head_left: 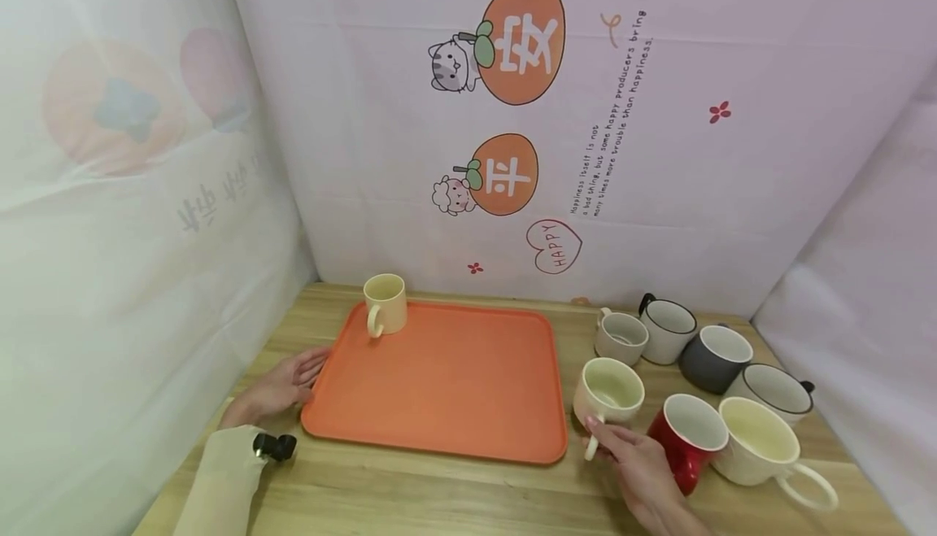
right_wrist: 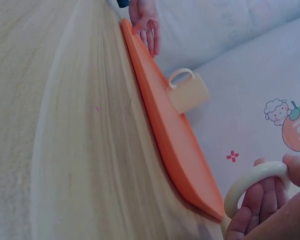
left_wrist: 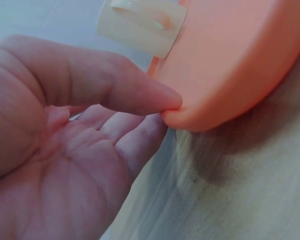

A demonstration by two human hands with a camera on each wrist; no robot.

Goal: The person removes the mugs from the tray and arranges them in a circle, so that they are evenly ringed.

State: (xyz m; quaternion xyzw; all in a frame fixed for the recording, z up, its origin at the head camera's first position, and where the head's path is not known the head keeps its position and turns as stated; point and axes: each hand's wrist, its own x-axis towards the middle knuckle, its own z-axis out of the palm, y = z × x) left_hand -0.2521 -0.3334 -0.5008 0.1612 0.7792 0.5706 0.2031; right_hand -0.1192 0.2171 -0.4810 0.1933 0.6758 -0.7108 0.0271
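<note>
On the left, my left hand [head_left: 281, 385] pinches the rim of an orange tray [head_left: 446, 381]. The left wrist view shows its thumb on top of the tray's edge and the other fingers beside and below it. A cream mug [head_left: 385, 304] stands upright at the tray's far left corner. Just off the tray's right side, my right hand [head_left: 635, 463] grips the handle of a wide cream cup [head_left: 609, 394]. In the right wrist view, fingers curl about that handle [right_wrist: 250, 180] while the cup's body is out of sight. I cannot tell whether the cup touches the table.
A red mug [head_left: 688, 434] and a large cream mug [head_left: 757, 438] stand right of my right hand. Behind are a small whitish cup [head_left: 621, 338], a black-rimmed mug [head_left: 668, 330], a dark grey mug [head_left: 716, 357] and another black-rimmed mug [head_left: 772, 392]. White cloth [head_left: 410, 219] hangs around the wooden table.
</note>
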